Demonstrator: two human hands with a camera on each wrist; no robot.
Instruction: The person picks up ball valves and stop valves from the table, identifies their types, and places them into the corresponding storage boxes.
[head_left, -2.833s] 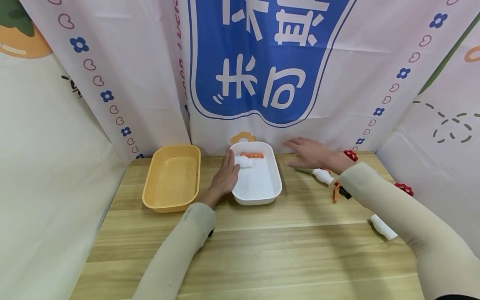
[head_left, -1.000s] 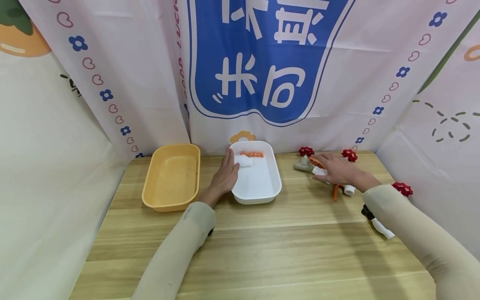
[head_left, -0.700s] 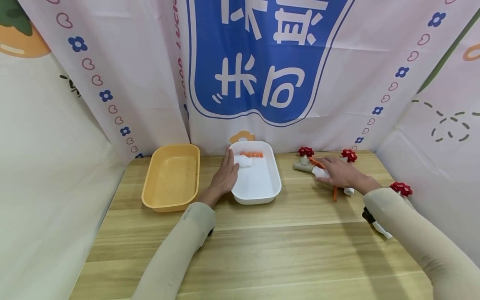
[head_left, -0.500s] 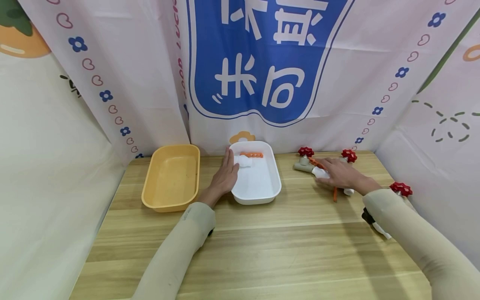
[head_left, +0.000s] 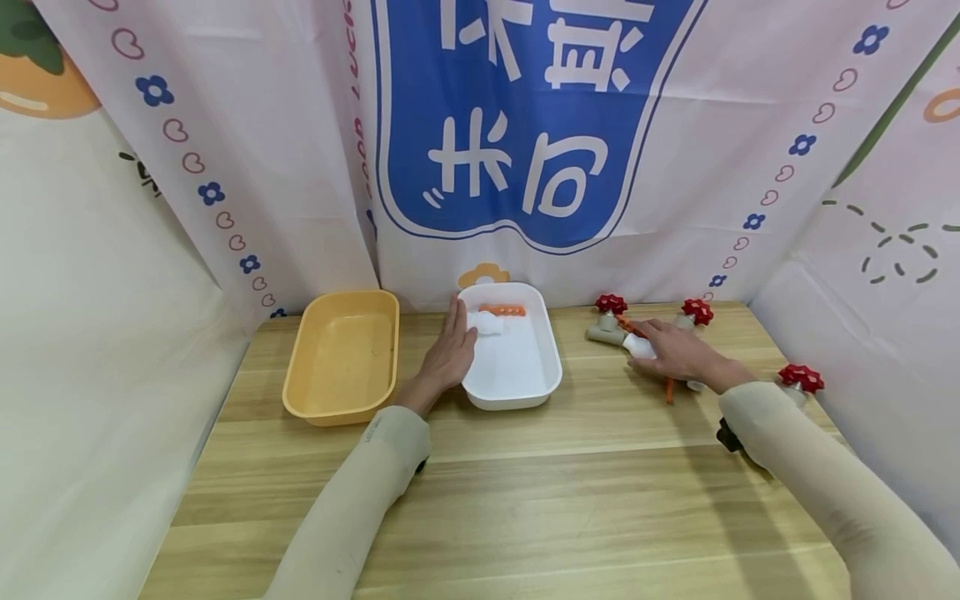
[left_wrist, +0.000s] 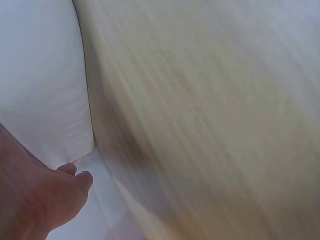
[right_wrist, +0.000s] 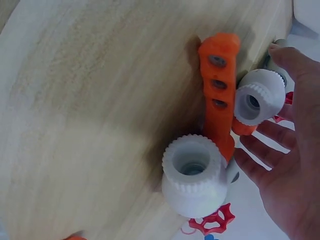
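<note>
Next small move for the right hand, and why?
Probably close the right hand snugly on the white fitting: thumb and fingers flank it, but a firm grip isn't evident. Go gently, as an orange piece lies close alongside.

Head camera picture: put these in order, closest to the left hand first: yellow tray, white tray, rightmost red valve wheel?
1. White tray, just right of the left hand.
2. Yellow tray, across a gap on the hand's left.
3. Rightmost red valve wheel, far over on the right.

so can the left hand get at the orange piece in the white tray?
Probably yes: the left hand is right at the white tray, and nothing covers the orange piece from above.
</note>
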